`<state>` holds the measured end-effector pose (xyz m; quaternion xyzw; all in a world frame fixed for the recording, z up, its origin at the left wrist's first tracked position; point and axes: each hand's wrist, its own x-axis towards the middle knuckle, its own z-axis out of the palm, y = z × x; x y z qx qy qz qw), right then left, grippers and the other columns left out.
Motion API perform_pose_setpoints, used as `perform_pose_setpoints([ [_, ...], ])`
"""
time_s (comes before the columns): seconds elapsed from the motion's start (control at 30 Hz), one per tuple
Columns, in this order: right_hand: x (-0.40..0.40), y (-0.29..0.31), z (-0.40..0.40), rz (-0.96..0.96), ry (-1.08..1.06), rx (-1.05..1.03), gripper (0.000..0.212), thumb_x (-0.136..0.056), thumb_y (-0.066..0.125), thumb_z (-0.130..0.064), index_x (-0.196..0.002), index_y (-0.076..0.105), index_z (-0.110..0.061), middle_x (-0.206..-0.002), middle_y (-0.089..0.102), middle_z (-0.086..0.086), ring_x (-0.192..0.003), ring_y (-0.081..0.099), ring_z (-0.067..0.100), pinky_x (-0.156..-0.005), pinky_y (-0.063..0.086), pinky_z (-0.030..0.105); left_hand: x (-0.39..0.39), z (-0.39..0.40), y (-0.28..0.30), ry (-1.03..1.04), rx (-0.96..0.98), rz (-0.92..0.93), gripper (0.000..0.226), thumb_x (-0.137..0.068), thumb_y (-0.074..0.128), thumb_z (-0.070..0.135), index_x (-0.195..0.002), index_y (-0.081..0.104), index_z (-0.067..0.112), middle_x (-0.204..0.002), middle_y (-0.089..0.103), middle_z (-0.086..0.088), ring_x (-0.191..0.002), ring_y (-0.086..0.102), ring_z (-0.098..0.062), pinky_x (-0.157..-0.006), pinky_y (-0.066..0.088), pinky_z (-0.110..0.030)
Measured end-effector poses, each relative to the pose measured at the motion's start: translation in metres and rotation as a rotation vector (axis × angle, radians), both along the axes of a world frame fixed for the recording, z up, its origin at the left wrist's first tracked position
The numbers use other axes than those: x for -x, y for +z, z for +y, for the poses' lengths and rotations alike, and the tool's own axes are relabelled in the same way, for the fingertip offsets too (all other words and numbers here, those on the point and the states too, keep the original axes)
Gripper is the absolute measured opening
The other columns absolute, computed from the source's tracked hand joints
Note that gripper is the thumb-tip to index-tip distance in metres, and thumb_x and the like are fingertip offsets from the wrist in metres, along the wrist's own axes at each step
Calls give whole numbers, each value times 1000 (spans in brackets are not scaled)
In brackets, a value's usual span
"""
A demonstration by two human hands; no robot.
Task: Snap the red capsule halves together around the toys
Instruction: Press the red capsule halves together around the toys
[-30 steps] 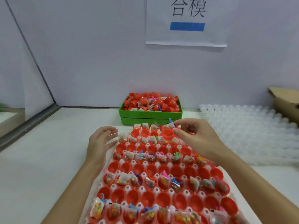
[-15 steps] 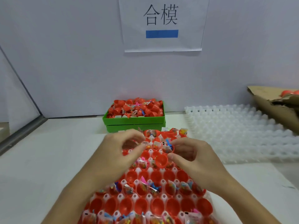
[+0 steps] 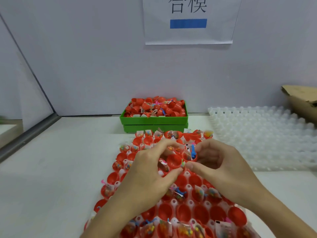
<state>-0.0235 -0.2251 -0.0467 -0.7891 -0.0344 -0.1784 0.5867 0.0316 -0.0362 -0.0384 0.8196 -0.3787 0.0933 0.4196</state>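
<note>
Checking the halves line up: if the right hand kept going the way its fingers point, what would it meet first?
The right hand points left, so it would probably first meet the empty red half the left hand is holding, though depth is unclear.

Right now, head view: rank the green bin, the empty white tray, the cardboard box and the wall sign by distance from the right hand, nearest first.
1. The empty white tray, just right of the right hand.
2. The green bin, ahead and a bit left, behind the tray of red halves.
3. The cardboard box, far right by the wall.
4. The wall sign, up on the back wall.
</note>
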Motion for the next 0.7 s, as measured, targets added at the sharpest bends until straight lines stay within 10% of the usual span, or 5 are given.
perform_pose_setpoints([
  [0.7,1,-2,5,-103,55,3,41,-76,83,-15,-109,61,-29,-80,72,6,-75,73,23,-75,61,35,-2,-1,-8,-54,-70,-164,44,-89,67,25,-130,56,36,-113,61,27,-102,55,10,-84,37,-2],
])
